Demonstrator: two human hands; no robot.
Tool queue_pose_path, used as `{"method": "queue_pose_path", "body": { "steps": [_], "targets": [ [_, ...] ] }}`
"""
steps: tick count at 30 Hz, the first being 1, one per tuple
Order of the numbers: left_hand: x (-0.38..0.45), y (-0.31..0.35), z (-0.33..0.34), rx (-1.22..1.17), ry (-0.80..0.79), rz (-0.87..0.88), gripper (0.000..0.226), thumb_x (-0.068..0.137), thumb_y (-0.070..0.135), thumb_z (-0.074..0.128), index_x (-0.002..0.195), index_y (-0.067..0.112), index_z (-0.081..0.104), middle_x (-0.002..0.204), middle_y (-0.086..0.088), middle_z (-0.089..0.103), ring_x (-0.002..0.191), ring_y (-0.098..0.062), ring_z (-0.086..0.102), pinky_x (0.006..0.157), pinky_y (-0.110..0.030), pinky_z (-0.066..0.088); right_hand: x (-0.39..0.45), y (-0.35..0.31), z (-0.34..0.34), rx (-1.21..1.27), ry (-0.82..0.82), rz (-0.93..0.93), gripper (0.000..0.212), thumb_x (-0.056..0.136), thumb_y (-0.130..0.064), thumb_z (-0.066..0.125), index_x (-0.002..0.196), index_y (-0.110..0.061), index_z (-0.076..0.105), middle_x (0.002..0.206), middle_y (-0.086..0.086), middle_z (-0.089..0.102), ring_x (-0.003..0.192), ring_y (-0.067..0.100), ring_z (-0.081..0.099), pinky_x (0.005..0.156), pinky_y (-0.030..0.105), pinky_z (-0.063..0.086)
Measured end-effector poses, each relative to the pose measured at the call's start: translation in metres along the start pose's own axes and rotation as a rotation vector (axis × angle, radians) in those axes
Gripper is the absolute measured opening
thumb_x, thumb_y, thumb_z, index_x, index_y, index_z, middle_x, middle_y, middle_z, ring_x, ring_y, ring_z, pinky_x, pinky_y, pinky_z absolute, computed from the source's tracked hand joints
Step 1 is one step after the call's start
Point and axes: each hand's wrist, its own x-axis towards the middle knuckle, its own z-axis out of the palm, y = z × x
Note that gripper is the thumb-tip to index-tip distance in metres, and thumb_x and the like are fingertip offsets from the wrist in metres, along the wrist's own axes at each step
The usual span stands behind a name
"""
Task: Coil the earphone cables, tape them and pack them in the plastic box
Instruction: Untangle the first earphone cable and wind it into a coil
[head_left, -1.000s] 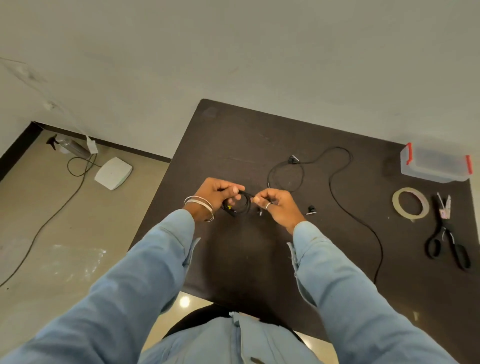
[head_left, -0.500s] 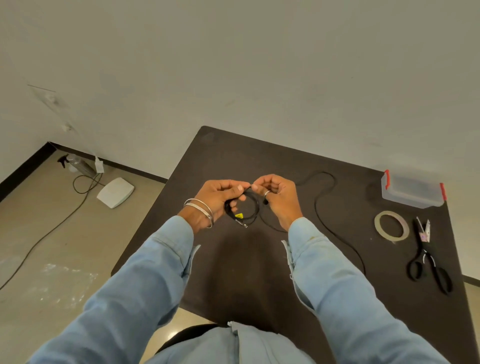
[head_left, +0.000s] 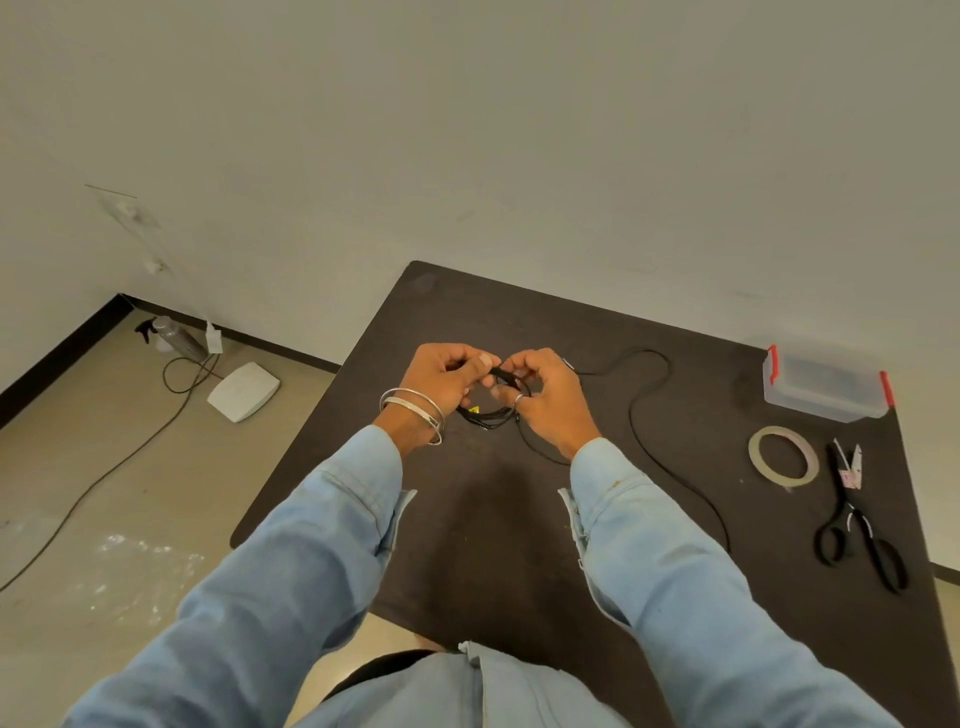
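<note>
Left hand: the left hand (head_left: 444, 376) was raised over the desk (head_left: 467, 519), its grip narrow, thumb and curled fingers pinching the top of the coil (head_left: 493, 402); two bangles (head_left: 413, 410) sat on the wrist.
Right hand: the right hand (head_left: 545, 400) met the left one at the coil's top, its grip also pinching the black cable, with a ring on one finger.
Coil: a small black loop of several turns hung between both hands, just above the desk, with a tiny yellow tag on its lower left.
Loose cable: the loose cable (head_left: 644, 415) ran from the right hand out to the right, curved back and trailed toward the near right edge of the desk.
Plastic box: the plastic box (head_left: 826, 389), clear with red latches and its lid on, stood at the far right corner, well apart from the hands.
Tape roll: the tape roll (head_left: 783, 457) lay flat near the box.
Scissors: the scissors (head_left: 857, 525) lay just beside the tape roll, handles toward the person.
Floor: a white flat device (head_left: 244, 391) and a spray bottle (head_left: 171, 335) lay on the floor at left.
</note>
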Motion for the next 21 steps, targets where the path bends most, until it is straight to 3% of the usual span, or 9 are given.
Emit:
{"method": "queue_pose_path", "body": {
  "steps": [3,7,9,12,15,18,21],
  "targets": [
    [-0.002,-0.001,0.003,-0.033,0.011,-0.037,0.015,0.092,0.009,0.056,0.087,0.011,0.070,0.063,-0.003,0.062,0.046,-0.005,0.044,0.047,-0.021,0.042,0.000,0.002,0.007,-0.221,0.027,-0.136,0.018,0.080,-0.002,0.067,0.098,-0.006,0.068,0.097,0.013,0.050,0.089,0.021,0.050,0.076,0.023,0.039],
    [-0.004,-0.004,0.003,-0.067,0.030,-0.081,0.013,0.091,0.009,0.057,0.086,0.009,0.069,0.061,-0.004,0.060,0.042,-0.005,0.043,0.046,-0.023,0.040,-0.004,-0.001,0.010,-0.257,0.070,-0.207,0.014,0.079,0.004,0.064,0.089,-0.002,0.070,0.106,0.012,0.052,0.099,0.022,0.046,0.082,0.016,0.037],
    [-0.003,-0.004,0.002,-0.079,0.040,-0.089,0.006,0.090,0.011,0.060,0.090,0.011,0.066,0.063,-0.005,0.061,0.041,-0.004,0.045,0.047,-0.024,0.040,-0.004,-0.004,0.010,-0.178,0.064,-0.219,0.013,0.078,0.004,0.066,0.087,-0.003,0.072,0.106,0.011,0.062,0.098,0.020,0.056,0.085,0.025,0.048],
    [-0.001,-0.002,0.000,-0.105,0.070,-0.108,0.012,0.087,0.011,0.063,0.099,0.011,0.059,0.066,-0.008,0.062,0.040,-0.004,0.047,0.045,-0.024,0.043,-0.005,-0.008,0.012,0.028,0.064,-0.066,0.016,0.080,0.003,0.065,0.084,-0.011,0.073,0.082,0.007,0.071,0.076,0.022,0.066,0.072,0.038,0.057],
    [-0.001,-0.001,-0.003,-0.094,0.089,-0.091,0.015,0.087,0.012,0.063,0.101,0.011,0.057,0.067,-0.008,0.062,0.041,-0.005,0.049,0.044,-0.023,0.043,-0.007,-0.014,0.013,0.285,0.083,0.090,0.025,0.081,0.008,0.064,0.084,-0.017,0.063,0.076,0.008,0.069,0.066,0.019,0.069,0.062,0.033,0.057],
    [0.000,0.000,-0.008,-0.111,0.078,-0.059,0.015,0.088,0.010,0.062,0.101,0.012,0.055,0.062,-0.005,0.060,0.041,-0.006,0.046,0.042,-0.022,0.039,-0.008,-0.019,0.011,0.481,0.031,0.162,0.038,0.079,0.006,0.069,0.095,-0.021,0.048,0.082,0.014,0.067,0.065,0.027,0.069,0.062,0.040,0.059],
    [0.001,-0.004,-0.009,-0.041,0.084,0.006,0.013,0.089,0.012,0.060,0.101,0.015,0.056,0.061,-0.001,0.060,0.042,-0.005,0.046,0.041,-0.021,0.039,-0.007,-0.023,0.013,0.518,-0.001,0.145,0.034,0.082,0.008,0.065,0.101,-0.018,0.053,0.082,0.016,0.068,0.064,0.028,0.069,0.063,0.040,0.059]
  ]
}}
